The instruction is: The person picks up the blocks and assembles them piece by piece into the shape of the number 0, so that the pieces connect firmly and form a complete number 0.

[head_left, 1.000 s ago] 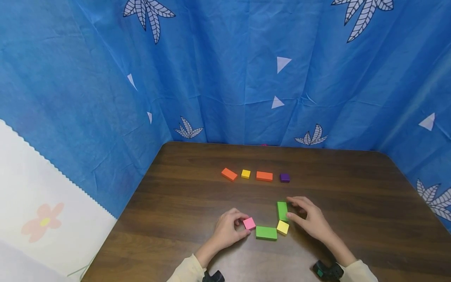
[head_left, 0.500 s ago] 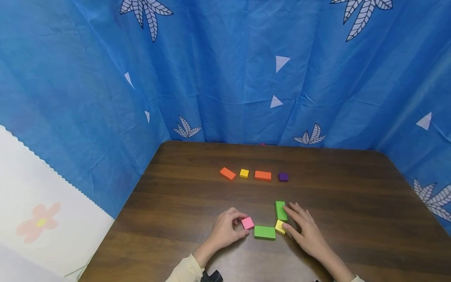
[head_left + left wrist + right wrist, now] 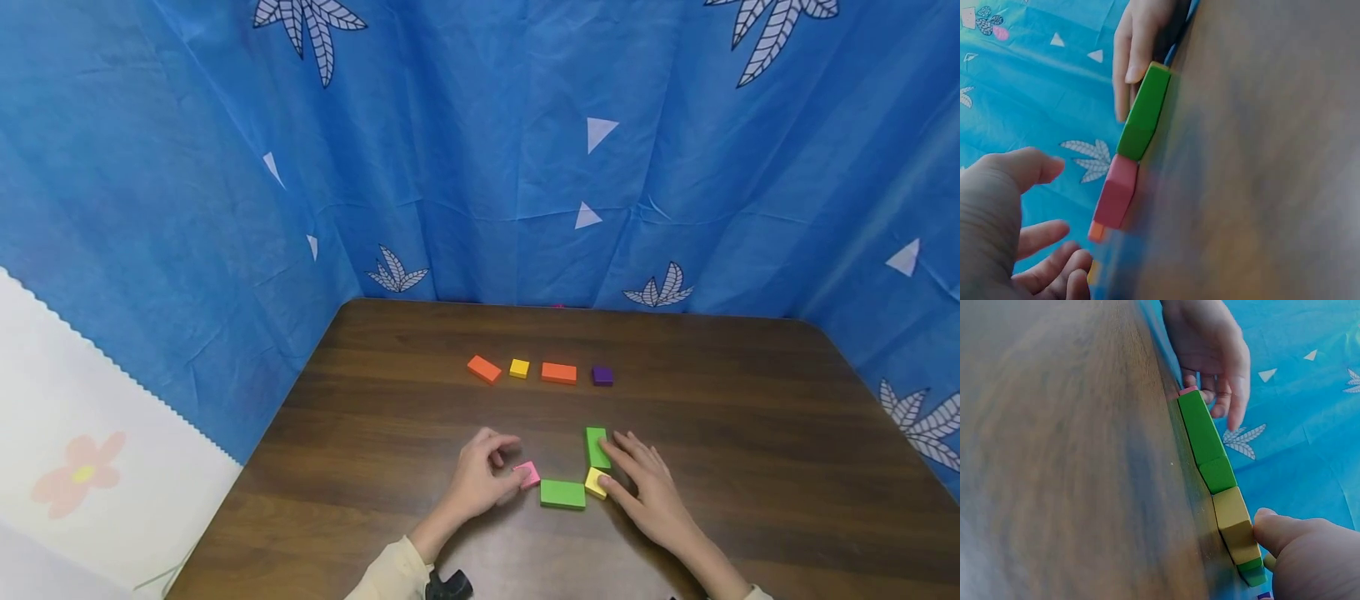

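Observation:
My left hand hovers at the left of a pink block, its thumb overlapping the block in the head view. In the left wrist view, thumb and fingers stand spread, apart from the pink block. A green block lies just right of the pink one, its long side across. At its right end sits a yellow block, turned at an angle. From there another green block runs away from me. My right hand rests its thumb against the yellow block and its extended fingers at the far green block.
Farther back lies a row of blocks: a tilted orange one, a small yellow one, another orange one and a purple one. A blue curtain hangs behind the brown table.
My left fingers have let go of the pink block and lifted off. My right hand has come nearer, its thumb moving from the far green block to the yellow block.

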{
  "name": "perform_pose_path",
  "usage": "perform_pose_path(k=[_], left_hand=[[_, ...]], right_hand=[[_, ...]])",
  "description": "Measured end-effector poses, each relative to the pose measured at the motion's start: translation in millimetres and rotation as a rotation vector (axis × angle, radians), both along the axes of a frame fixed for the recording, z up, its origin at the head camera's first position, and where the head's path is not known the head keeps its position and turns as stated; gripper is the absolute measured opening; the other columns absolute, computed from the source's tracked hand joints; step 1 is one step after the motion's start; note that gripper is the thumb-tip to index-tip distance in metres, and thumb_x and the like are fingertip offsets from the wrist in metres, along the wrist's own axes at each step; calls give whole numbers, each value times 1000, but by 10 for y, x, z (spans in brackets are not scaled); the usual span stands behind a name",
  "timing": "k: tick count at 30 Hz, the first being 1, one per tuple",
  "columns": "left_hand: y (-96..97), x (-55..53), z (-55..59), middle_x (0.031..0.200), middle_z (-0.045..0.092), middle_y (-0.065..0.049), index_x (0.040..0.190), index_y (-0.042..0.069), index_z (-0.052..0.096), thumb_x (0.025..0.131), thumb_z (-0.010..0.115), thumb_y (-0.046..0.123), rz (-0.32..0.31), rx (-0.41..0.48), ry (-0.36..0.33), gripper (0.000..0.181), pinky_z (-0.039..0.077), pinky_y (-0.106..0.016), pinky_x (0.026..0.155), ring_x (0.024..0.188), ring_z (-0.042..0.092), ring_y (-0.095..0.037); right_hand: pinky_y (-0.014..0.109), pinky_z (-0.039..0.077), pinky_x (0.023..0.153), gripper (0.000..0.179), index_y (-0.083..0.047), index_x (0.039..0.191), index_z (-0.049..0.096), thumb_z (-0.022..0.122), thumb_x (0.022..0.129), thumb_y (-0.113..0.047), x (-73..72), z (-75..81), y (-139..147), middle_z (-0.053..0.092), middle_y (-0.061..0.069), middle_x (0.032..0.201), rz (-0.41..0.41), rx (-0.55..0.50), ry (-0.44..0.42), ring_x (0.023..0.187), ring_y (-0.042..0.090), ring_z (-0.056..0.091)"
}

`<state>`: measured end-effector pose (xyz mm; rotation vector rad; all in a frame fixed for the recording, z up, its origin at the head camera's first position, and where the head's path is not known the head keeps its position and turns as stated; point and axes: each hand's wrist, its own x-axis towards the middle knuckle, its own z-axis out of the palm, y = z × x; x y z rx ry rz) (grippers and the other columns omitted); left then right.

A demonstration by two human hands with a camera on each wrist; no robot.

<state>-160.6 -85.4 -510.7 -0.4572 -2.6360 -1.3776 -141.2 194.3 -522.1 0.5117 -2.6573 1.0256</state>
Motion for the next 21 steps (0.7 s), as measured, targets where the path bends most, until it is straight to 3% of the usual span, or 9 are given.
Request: perform_pose_path(k=[5, 10, 13, 17, 21], left_hand=[[-22, -196, 120, 102, 60, -7, 119, 9, 68, 77, 80, 26, 166, 10, 19, 47, 44, -25, 72, 85, 58, -18], [-75, -553, 215, 117, 54, -13, 131, 8, 59, 74, 82, 23, 335, 39, 35, 63, 49, -41, 82, 101, 59, -28], [-110, -768, 234, 126, 49, -15, 137, 8, 53, 74, 83, 23, 414, 36, 6, 72, 49, -49, 94, 112, 54, -32], [-137, -985, 210, 136, 44, -18, 142, 9, 47, 74, 84, 24, 475, 45, -80, 79, 45, -52, 103, 121, 49, -34], [-131, -1116, 149, 139, 42, -19, 143, 8, 45, 73, 86, 22, 492, 84, -156, 82, 47, -50, 102, 121, 50, -36]], right_hand=[[68, 17, 111, 50, -10, 134, 59, 72, 88, -23, -8, -9, -2, 49, 25, 142, -4, 13, 18, 135, 51, 35], [68, 19, 110, 50, -10, 133, 60, 72, 87, -24, -9, -8, -2, 50, 25, 141, -5, 17, 22, 135, 50, 36], [68, 19, 110, 50, -10, 133, 60, 72, 87, -24, -9, -11, 1, 50, 25, 141, -4, 16, 23, 135, 50, 36], [67, 18, 111, 50, -11, 134, 59, 72, 87, -24, -7, -22, 5, 49, 25, 142, -3, 17, 26, 136, 50, 36], [67, 18, 111, 50, -11, 134, 59, 72, 87, -24, -9, -26, 8, 50, 25, 141, -6, 25, 34, 135, 49, 36]])
